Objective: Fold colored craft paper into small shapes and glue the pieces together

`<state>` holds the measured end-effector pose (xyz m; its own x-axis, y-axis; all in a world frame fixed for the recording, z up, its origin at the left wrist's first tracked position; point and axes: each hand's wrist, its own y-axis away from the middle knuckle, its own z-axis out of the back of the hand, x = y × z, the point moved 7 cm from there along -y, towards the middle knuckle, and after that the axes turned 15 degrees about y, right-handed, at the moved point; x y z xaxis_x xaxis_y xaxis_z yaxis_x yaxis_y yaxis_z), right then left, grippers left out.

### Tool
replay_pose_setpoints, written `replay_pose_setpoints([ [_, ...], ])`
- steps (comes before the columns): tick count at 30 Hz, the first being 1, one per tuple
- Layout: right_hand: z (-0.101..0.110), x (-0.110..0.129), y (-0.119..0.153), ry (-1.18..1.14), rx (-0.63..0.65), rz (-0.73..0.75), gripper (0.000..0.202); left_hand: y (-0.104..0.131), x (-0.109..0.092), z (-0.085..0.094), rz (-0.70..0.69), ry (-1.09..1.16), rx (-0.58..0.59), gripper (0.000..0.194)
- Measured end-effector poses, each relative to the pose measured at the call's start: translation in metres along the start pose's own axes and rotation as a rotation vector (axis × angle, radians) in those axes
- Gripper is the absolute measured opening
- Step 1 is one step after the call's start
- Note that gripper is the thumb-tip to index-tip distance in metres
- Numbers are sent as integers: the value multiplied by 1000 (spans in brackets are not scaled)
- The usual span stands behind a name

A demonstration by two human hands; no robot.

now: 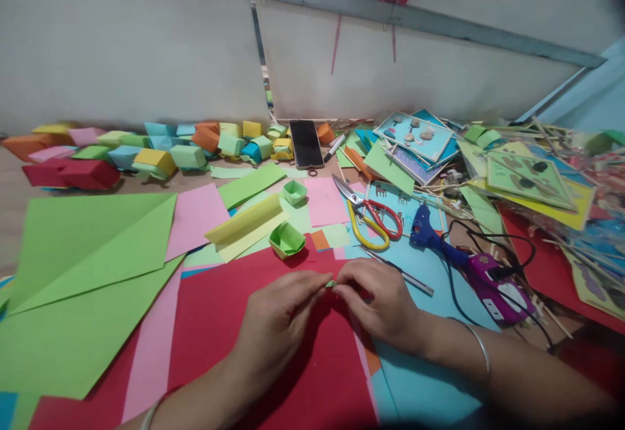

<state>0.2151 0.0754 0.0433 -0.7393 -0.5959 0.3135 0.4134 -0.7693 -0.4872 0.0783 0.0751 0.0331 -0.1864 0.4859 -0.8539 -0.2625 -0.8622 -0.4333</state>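
Between the fingertips of my left hand (286,309) and my right hand (378,296) is a small piece of green paper (331,284), mostly hidden by the fingers. Both hands are pinched closed on it, above a sheet of red paper (215,326). Just beyond them sits an open folded paper box (287,240), green inside with a yellowish rim. A smaller pale green paper box (295,192) stands behind it. To the right of my right hand lies a craft knife (410,276), with scissors (368,215) with red and yellow handles behind it.
Large green sheets (88,254) cover the left. Several folded paper boxes (151,160) line the wall, beside a phone (306,144). At right are a blue glue gun (432,235), a purple power strip (498,287) with black cable, and piled cards (532,179).
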Motion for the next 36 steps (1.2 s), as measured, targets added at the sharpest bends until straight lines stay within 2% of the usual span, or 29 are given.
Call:
replay_pose_setpoints([
  [7, 6, 5, 2, -27, -111, 56, 17, 2, -3, 2, -28, -35, -7, 16],
  [13, 7, 2, -1, -118, -68, -21, 18, -2, -9, 4, -60, -65, -4, 16],
  [18, 14, 6, 1, -68, -186, 30, 17, -2, -12, 8, -85, -58, -42, 15],
  [22, 13, 8, 2, -45, -219, 47, 17, -1, -13, 9, -85, -90, -51, 14],
  [27, 12, 8, 4, -26, -214, 36, 18, -2, -16, 8, -131, -173, -28, 13],
  [32, 7, 3, 3, -92, -145, -12, 17, 1, -17, 5, -179, -242, 6, 14],
  [36, 7, 4, 1, -134, -129, 23, 19, 2, -18, 3, -192, -259, 6, 15],
])
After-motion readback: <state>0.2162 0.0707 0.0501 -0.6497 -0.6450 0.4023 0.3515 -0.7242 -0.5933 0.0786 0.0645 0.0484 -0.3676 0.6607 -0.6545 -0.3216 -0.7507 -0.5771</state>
